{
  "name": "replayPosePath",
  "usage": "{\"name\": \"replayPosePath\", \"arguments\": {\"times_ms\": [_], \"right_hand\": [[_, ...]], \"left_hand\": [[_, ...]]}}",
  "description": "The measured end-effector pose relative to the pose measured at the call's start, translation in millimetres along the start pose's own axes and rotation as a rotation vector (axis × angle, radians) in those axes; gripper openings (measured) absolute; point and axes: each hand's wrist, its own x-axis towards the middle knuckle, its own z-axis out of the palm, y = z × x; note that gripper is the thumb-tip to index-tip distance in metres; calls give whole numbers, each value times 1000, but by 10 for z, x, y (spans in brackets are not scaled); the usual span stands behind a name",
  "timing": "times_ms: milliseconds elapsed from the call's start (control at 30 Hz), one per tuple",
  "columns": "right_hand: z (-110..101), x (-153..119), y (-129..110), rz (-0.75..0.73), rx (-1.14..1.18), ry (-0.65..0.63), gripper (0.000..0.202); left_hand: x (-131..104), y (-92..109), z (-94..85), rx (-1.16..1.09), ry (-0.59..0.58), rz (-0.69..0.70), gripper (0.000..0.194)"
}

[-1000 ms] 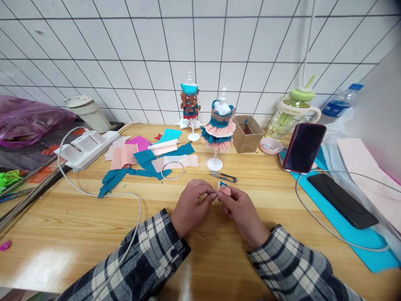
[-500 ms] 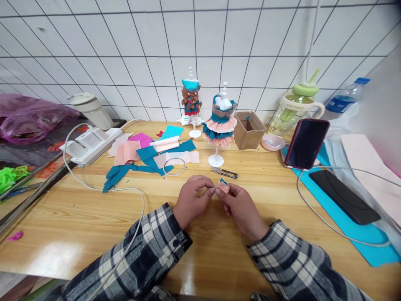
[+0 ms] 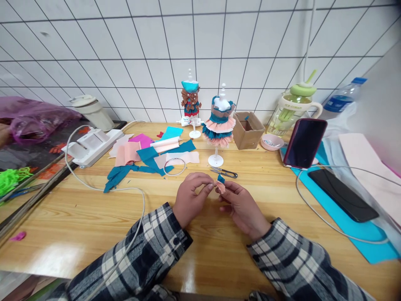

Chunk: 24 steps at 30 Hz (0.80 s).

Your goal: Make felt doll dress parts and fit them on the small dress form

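Between my hands is a small folded piece of pink and teal crepe paper (image 3: 220, 186). My left hand (image 3: 194, 196) pinches its left edge between thumb and fingertips. From the other side my right hand (image 3: 242, 205) holds it with thumb and forefinger, the lower fingers curled loosely. Just beyond the paper lie thread snips (image 3: 226, 172). Behind them stands a miniature dress form (image 3: 216, 160) wearing a ruffled pink and teal paper dress (image 3: 219, 127). A thin bracelet-like ring (image 3: 174, 173) rests near my left hand, beside crepe paper scraps (image 3: 150, 157).
A second dressed form (image 3: 190, 100) and a cardboard box (image 3: 249, 136) stand near the wall. To the right are a pink dish (image 3: 272, 143), a propped phone (image 3: 305, 143) and a flat one (image 3: 343, 195). A cable (image 3: 142, 205) from the power strip (image 3: 94, 144) crosses my left sleeve. Part of another person's hand (image 3: 4, 134) shows far left.
The paper piece has turned more upright, showing more teal at its top. My right fingers have loosened and spread slightly. A person's hand has come in at the left edge.
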Motion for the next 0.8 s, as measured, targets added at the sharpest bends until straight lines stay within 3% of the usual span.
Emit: {"name": "replayPosePath", "arguments": {"times_ms": [200,333,533,800], "right_hand": [[-61,36,1,-10,6,9,46],[-164,93,-47,50,-47,-146,31],[-283,117,-140,221,-86,-345,24],[-391,117,-248,264,-189,-372,33]], "left_hand": [[0,20,-41,91,-16,134,10],[10,35,-72,148,-65,246,9],[-12,34,-76,253,-152,367,14],[-19,37,-111,368,-190,442,17]]}}
